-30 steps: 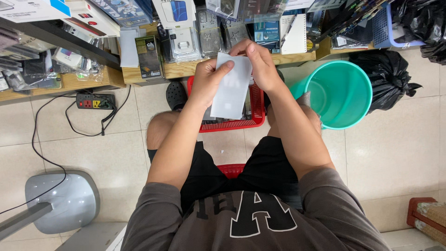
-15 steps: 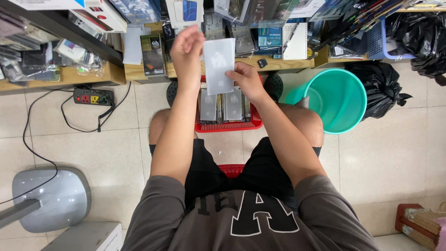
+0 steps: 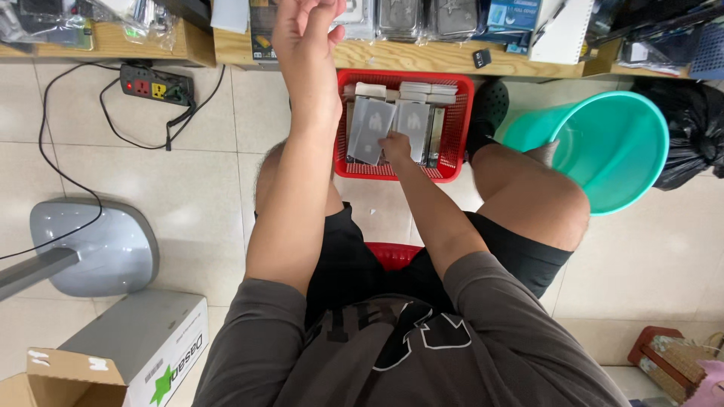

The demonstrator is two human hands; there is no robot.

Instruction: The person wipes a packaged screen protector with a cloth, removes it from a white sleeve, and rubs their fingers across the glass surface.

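Note:
I sit on a low red stool (image 3: 394, 254) facing a red plastic basket (image 3: 461, 120) on the floor, filled with flat grey and white packets. My right hand (image 3: 394, 145) is down inside the basket, its fingers pinching the edge of one grey packet (image 3: 369, 128) that stands tilted above the others. My left hand (image 3: 304, 26) is raised high toward the wooden shelf (image 3: 422, 56), fingers curled and partly cut off by the top of the view. Whether it holds anything is hidden.
A teal bucket (image 3: 603, 151) stands right of the basket, with a black bag (image 3: 690, 136) beyond it. A power strip (image 3: 154, 84) with cables lies at left, near a grey fan base (image 3: 98, 249). A white box (image 3: 147, 350) and open carton (image 3: 53, 380) sit at lower left.
The white packet held up by both hands is gone from view. My right hand dropped into the basket onto a grey packet, and my left hand rose toward the shelf.

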